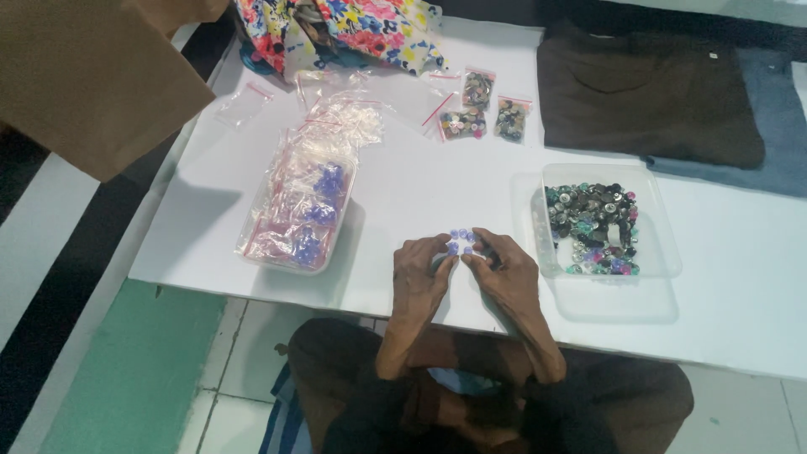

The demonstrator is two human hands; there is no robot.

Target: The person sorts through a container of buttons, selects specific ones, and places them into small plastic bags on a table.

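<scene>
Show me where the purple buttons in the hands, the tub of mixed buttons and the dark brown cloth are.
purple buttons (461, 240), head view, middle of the small cluster.
tub of mixed buttons (660, 227), head view, bare right wall.
dark brown cloth (647, 92), head view, middle of the folded cloth.

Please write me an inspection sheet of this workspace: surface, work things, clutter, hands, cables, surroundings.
Surface: white board, laid low over a tiled floor.
Work things: small purple buttons pinched between both hands.
Clutter: clear tub of mixed buttons; tub of little bags, some with purple buttons; three filled bags; loose empty bags.
Hands: left hand and right hand, fingertips together.
Cables: nothing seen.
Surroundings: brown garment, blue cloth, flowered fabric.
</scene>
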